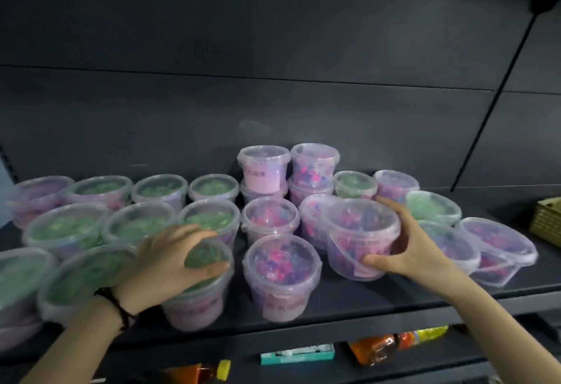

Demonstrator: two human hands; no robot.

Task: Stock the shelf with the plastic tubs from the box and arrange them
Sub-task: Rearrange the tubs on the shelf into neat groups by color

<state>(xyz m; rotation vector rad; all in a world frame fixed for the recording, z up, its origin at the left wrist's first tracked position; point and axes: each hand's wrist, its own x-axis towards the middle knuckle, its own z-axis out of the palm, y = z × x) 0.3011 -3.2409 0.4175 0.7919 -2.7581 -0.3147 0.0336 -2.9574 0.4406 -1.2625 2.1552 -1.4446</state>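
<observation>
Several clear plastic tubs with lids stand on a dark shelf (pixel 349 301). Those on the left hold green contents, those in the middle and right hold pink and purple. My left hand (pixel 170 265) grips the lid of a green tub (pixel 197 298) at the shelf's front. My right hand (pixel 406 244) holds a pink tub (pixel 358 238), tilted and lifted a little above the shelf, fingers over its rim and thumb under its side. Another pink tub (pixel 280 277) stands between my hands. Two stacks of two tubs (pixel 288 171) rise at the back.
A woven basket (pixel 546 219) sits at the shelf's right end. Two pink tubs (pixel 498 250) lean at the right front. Packets and bottles (pixel 379 347) lie on the shelf below. The dark back panel rises behind the tubs.
</observation>
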